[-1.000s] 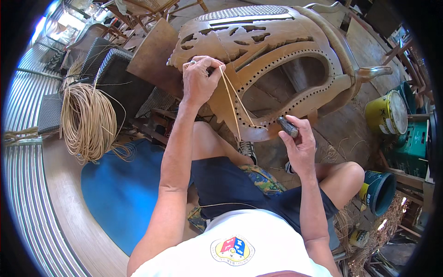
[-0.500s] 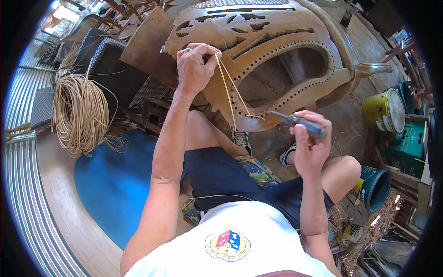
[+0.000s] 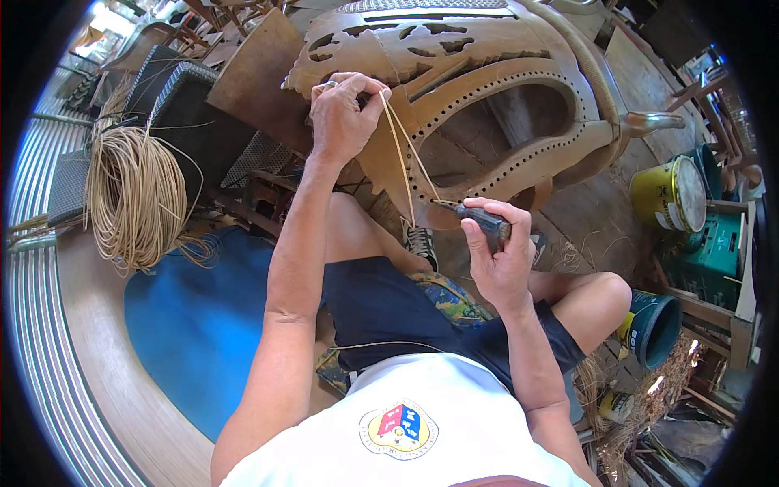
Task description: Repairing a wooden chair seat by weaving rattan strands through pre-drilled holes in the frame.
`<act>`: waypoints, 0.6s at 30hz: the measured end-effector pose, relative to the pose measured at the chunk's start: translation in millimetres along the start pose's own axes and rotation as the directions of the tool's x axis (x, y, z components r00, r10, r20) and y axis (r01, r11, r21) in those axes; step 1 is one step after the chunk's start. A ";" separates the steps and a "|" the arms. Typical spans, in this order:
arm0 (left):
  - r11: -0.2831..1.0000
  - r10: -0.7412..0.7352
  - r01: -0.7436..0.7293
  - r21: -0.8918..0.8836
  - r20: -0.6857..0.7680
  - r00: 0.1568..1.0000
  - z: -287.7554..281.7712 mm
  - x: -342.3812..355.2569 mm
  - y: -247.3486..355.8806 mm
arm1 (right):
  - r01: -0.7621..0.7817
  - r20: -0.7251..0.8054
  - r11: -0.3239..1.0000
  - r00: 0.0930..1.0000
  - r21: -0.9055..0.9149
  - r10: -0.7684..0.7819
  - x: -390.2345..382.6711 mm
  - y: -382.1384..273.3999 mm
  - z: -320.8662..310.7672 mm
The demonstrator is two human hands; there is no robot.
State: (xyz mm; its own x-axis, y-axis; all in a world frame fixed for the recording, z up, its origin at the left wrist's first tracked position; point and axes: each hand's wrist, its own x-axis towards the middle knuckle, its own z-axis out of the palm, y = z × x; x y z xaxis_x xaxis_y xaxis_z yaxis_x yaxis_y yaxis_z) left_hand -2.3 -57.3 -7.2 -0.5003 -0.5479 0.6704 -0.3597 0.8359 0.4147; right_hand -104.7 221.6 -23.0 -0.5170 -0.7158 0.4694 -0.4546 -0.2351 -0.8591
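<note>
In front of me lies a carved wooden chair frame (image 3: pixel 495 180), its oval opening edged with a row of small drilled holes. Pinched in the fingertips of my left hand (image 3: pixel 347 114) is a pale rattan strand (image 3: pixel 395 146); two lengths of it run down taut to holes near the frame's lower corner. My right hand (image 3: pixel 501 258) grips the dark handle of a screwdriver-like tool (image 3: pixel 487 221). The thin tip of that tool points left at the frame edge, where one strand meets a hole. Whether it sits inside the hole I cannot tell.
A big coil of rattan (image 3: pixel 136 195) hangs at the left beside dark woven panels (image 3: pixel 213 122). Below it is a blue surface (image 3: pixel 203 325). To the right stand a yellow bucket (image 3: pixel 669 195), a green crate (image 3: pixel 714 247) and a dark open bucket (image 3: pixel 656 331).
My right hand has moved left with the tool, bringing its tip from beside the frame to the strand's hole at the edge. My left hand stays nearly still, holding the strand taut.
</note>
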 end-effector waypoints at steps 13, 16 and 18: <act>1.000 -0.016 0.016 0.017 -0.004 1.000 2.9 0.4 -0.8 | 0.271 0.112 0.945 0.961 -0.183 -0.254 5.1 15.1 36.8; 1.000 0.006 -0.006 0.007 -0.022 1.000 2.7 -0.5 -0.8 | 0.176 0.238 0.972 0.962 -0.156 -0.135 6.6 3.5 20.1; 1.000 -0.013 0.012 -0.008 -0.010 1.000 3.5 -1.1 -2.5 | 0.088 0.241 0.986 0.969 -0.143 -0.052 5.0 -6.0 2.1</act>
State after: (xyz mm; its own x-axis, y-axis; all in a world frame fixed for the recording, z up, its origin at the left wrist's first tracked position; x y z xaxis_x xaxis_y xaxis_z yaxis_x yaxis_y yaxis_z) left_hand -3.5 -59.0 -11.1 -0.4882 -0.5580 0.6710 -0.3596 0.8292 0.4280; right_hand -103.0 218.0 -16.0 -0.3027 -0.8400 0.4503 -0.5977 -0.2007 -0.7762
